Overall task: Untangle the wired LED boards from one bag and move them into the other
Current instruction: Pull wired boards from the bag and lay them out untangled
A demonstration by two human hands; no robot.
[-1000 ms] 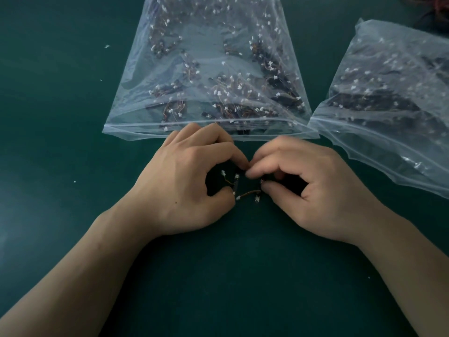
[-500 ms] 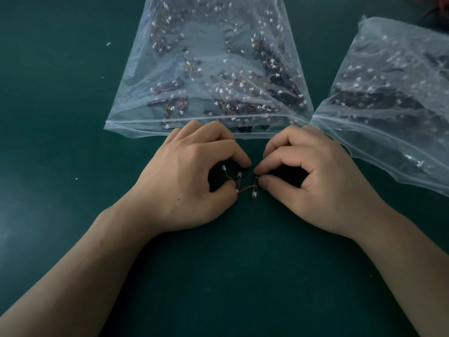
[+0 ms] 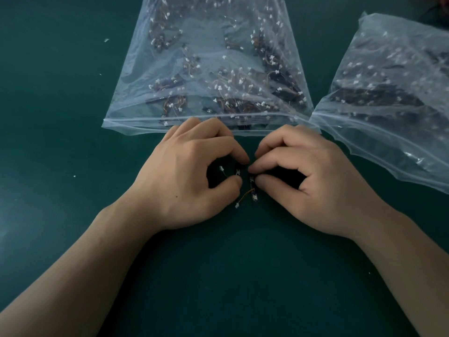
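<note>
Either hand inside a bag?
No, the left hand and right hand pinch wired LED boards outside the centre bag and right bag.

surface [image 3: 60, 166]: dark green, matt, smooth; material unclear.
centre bag [image 3: 209, 69]: thin clear plastic film, glossy, creased.
right bag [image 3: 388, 105]: same clear plastic, shiny, more crumpled.
boards [image 3: 254, 197]: dark, matt, rigid, with tiny glinting parts.
wires [image 3: 246, 195]: thin, orange-brown plastic coating.
plugs [image 3: 237, 205]: white plastic, matt.
</note>
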